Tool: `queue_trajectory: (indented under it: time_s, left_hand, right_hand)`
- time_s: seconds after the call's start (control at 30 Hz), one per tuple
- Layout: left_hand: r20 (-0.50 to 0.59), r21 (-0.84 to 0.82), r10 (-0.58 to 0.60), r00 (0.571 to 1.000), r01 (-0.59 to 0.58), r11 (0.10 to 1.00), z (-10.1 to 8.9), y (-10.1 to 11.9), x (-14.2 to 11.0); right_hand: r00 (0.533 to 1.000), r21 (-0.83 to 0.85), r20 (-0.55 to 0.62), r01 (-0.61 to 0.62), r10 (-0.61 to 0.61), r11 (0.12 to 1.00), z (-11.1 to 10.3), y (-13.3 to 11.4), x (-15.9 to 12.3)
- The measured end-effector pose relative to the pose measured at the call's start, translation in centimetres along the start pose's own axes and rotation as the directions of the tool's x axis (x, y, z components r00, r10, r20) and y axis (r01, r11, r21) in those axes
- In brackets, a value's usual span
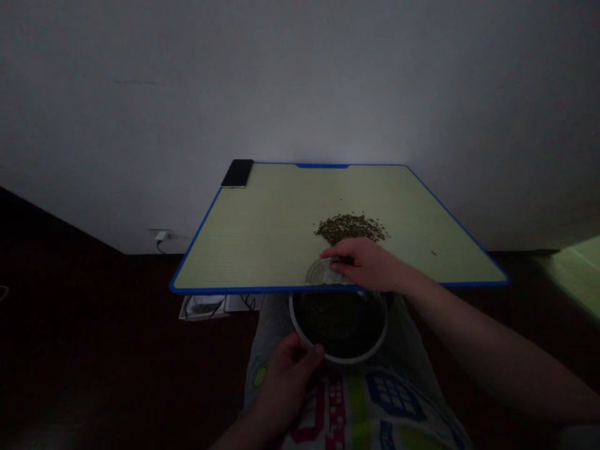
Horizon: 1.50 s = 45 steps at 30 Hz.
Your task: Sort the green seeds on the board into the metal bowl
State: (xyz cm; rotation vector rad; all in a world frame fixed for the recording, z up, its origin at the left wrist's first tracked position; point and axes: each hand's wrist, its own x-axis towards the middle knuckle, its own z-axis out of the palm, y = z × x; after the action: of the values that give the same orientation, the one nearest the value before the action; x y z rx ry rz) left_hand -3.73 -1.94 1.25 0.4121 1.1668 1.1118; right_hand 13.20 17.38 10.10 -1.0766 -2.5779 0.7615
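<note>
My left hand [294, 369] grips the near-left rim of a round bowl [345, 360], its thumb over the edge. The bowl rests on my lap just under the table's front edge, with a dark greenish mass inside that is too dim to name. Over the table's near edge, my right hand [363, 262] is closed on a clear semicircular protractor [320, 270], held low against the tabletop. Beyond that hand lies a spread pile of small brown grains [349, 226], partly hidden by my fingers.
The pale tabletop [262, 237] has a blue rim. A black phone [238, 173] lies at its far left corner. A small brown sliver [434, 253] is at the right. A charger [162, 236] is plugged into the wall, and a white box [204, 306] with cables sits below.
</note>
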Motion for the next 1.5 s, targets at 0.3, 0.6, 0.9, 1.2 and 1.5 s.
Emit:
queue_trajectory:
  time_s: [0.3,0.6,0.9,1.2,1.5]
  left_hand:
    - [-0.007,0.008,0.008,1.0,-0.008,1.0,-0.3,-0.5,0.2]
    - [-0.009,-0.026,-0.016,1.0,0.016,1.0,-0.2,-0.3,0.2]
    - [0.026,-0.042,-0.001,1.0,0.002,0.999,0.2,0.1,0.1]
    - [0.001,0.01,-0.022,1.0,0.022,1.0,-0.2,-0.2,0.2]
    - [0.007,-0.019,-0.018,1.0,0.018,1.0,-0.3,-0.4,0.6]
  right_hand:
    - [0.995,0.098,0.003,0.104,-0.105,0.99,0.0,0.5,-1.2]
    - [0.988,0.066,-0.064,0.148,-0.143,0.987,-0.6,2.1,-3.8]
    - [0.947,0.108,-0.32,0.005,0.03,0.994,-0.9,4.2,-7.4]
    - [0.869,0.001,-0.493,-0.047,0.042,0.999,-0.5,4.0,-7.3]
    - [0.877,-0.303,-0.466,-0.035,-0.116,0.952,0.4,3.0,-5.2]
